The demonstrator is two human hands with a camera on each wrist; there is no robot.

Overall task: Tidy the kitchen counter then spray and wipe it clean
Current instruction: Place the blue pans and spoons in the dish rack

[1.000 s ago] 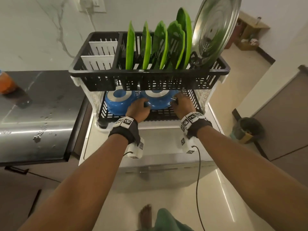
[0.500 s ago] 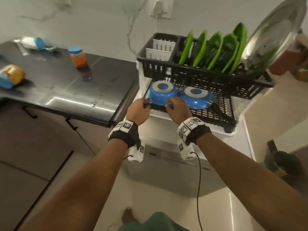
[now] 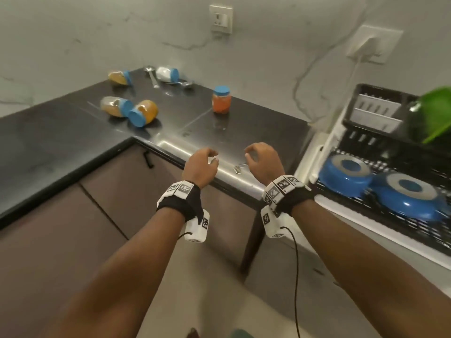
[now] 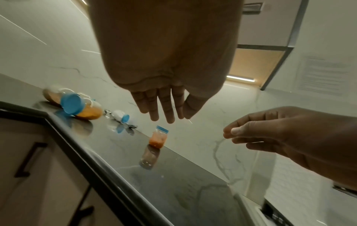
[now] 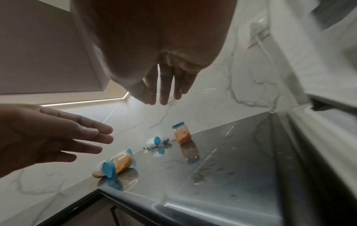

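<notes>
At the middle of the head view, our left hand (image 3: 200,164) and our right hand (image 3: 262,162) hang just above the near edge of the desk (image 3: 73,132). The fingers (image 4: 160,105) of both are loosely bent and a little spread, and they hold nothing.

We judge that the tidying is only at its beginning. Farther up in the frame, one jar with orange filling (image 3: 221,99) stands upright on the desk. At upper left two jars with yellow filling (image 3: 143,112) lie on their sides and touch each other, a third one (image 3: 119,77) lies near the wall, and a jar with white filling (image 3: 168,73) lies beside two metal spoons (image 3: 152,75). All these are left to collect. We see no spray bottle and no cloth, so spraying and wiping are not yet begun. Small wet spots (image 3: 238,168) lie between our hands.

The desk is dark, polished stone and mirrors the jars. The jars are clear, round plastic with blue screw lids. At the right edge a black lattice rack (image 3: 380,132) keeps two blue bowls (image 3: 346,175) upside down, and the wall is pale marble with grey veins.
</notes>
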